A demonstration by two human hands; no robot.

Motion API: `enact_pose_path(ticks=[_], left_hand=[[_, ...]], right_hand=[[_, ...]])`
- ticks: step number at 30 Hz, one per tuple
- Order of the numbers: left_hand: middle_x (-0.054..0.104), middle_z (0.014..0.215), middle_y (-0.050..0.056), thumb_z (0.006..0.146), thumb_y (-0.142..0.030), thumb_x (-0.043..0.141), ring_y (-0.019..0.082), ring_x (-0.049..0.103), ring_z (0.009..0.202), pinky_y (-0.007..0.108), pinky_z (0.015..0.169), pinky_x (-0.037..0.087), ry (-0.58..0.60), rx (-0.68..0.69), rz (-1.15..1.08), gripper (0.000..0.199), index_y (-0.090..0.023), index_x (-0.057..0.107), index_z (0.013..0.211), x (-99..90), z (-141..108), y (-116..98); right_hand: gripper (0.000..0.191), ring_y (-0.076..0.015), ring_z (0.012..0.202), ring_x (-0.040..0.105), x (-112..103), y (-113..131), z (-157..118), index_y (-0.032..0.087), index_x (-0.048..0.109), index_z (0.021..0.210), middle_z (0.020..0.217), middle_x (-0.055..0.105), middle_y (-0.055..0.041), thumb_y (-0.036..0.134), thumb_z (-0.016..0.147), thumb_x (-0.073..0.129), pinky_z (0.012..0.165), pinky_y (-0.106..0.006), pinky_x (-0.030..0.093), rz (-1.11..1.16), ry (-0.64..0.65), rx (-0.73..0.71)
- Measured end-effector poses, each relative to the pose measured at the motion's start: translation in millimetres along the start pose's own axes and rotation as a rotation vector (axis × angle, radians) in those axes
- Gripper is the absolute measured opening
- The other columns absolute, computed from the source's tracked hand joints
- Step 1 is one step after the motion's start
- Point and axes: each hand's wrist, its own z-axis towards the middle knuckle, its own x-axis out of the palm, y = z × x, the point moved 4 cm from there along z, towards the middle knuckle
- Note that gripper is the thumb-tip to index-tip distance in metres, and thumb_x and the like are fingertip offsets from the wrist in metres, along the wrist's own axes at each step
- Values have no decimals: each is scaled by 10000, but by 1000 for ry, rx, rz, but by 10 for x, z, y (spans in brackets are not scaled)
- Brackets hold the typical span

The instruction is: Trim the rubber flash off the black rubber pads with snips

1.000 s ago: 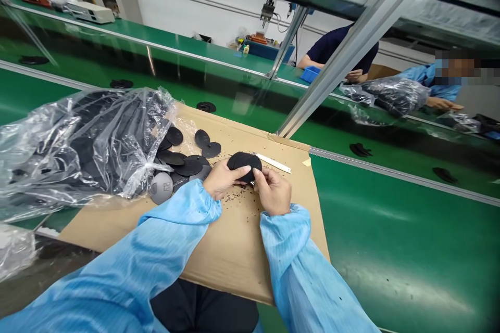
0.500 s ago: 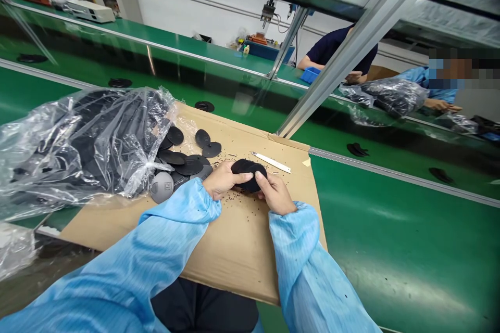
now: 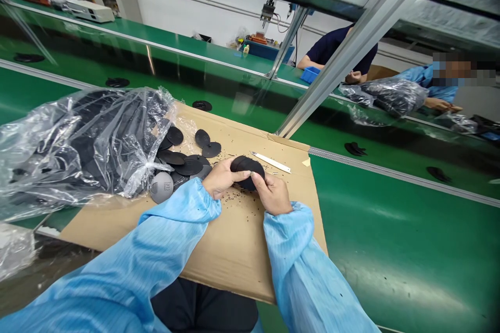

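Note:
Over the brown cardboard sheet [image 3: 230, 239], a fanned stack of black discs [image 3: 247, 167] is held between both hands. My left hand [image 3: 222, 179] grips the stack's left side, thumb on top. On its right side my right hand [image 3: 272, 191] pinches the edge with thumb and fingers. More black discs [image 3: 190, 165] lie loose to the left, with a grey disc [image 3: 161, 187] among them. Small dark crumbs are scattered around the hands. Behind the stack lies a white-handled blade tool [image 3: 271, 162].
A clear plastic bag [image 3: 86, 145] full of dark discs covers the left. A slanted metal post [image 3: 336, 73] rises at the cardboard's back right corner. Dark pieces rest on the green belt [image 3: 234, 99] beyond. Two people sit across it, near another plastic bag [image 3: 394, 94].
My right hand has shifted slightly left on the stack, and the discs sit a little differently between the hands. Dark pieces on the belt have moved slightly left.

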Motion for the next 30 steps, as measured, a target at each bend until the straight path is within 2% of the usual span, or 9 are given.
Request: enact_pose_path(ticks=[2, 4, 6, 8, 13, 19, 25, 30], left_hand=[[673, 914, 54, 556, -224, 858, 166, 620, 860, 280, 798, 485, -49, -14, -24, 469, -132, 631, 956, -31, 12, 3], [661, 939, 66, 580, -251, 847, 170, 619, 839, 273, 731, 502, -43, -63, -48, 481, -141, 612, 986, -38, 11, 8], [647, 955, 75, 604, -276, 834, 168, 618, 789, 263, 644, 510, -11, -125, -62, 487, -151, 595, 1008, -25, -1, 11], [635, 925, 68, 641, -296, 813, 156, 612, 733, 251, 579, 508, 6, -167, -57, 465, -171, 579, 1024, -12, -20, 11], [601, 868, 49, 734, -414, 737, 143, 599, 738, 241, 578, 535, 86, -182, -35, 354, -196, 608, 981, 30, -50, 27], [570, 883, 51, 712, -514, 726, 134, 569, 772, 245, 612, 551, 149, -193, -28, 420, -175, 640, 945, 54, -78, 58], [582, 869, 60, 696, -574, 704, 135, 574, 769, 243, 618, 541, 172, -190, 28, 477, -163, 640, 928, 86, -109, 65], [599, 855, 61, 671, -592, 714, 144, 589, 751, 253, 607, 531, 159, -175, 30, 507, -157, 630, 918, 100, -105, 100]], right_hand=[[370, -142, 573, 525, 23, -2, -9, 159, 656, 805, 649, 597, -19, 502, 867, 533, 526, -254, 437, 62, -54, -12], [355, -165, 694, 592, 45, 3, -26, 155, 648, 1028, 827, 660, -51, 460, 865, 566, 625, -285, 507, 201, -63, -52], [369, -189, 807, 627, 51, 22, -47, 158, 624, 1129, 950, 672, -79, 417, 870, 579, 721, -327, 538, 298, -50, -117], [364, -205, 863, 641, 35, 57, -65, 169, 621, 1169, 1015, 669, -96, 383, 877, 576, 768, -359, 549, 300, -54, -185], [236, -195, 848, 665, -19, 204, -87, 209, 691, 1072, 961, 702, -73, 278, 907, 537, 767, -347, 569, 80, -163, -322], [227, -166, 802, 677, -17, 317, -120, 216, 696, 1059, 922, 718, -51, 202, 915, 521, 742, -296, 578, -65, -234, -449], [211, -165, 759, 672, -19, 298, -131, 214, 700, 1014, 872, 714, -51, 230, 916, 514, 710, -294, 576, -144, -267, -431], [201, -171, 752, 664, -20, 301, -132, 220, 706, 989, 859, 708, -50, 249, 909, 524, 709, -301, 568, -97, -292, -387]])
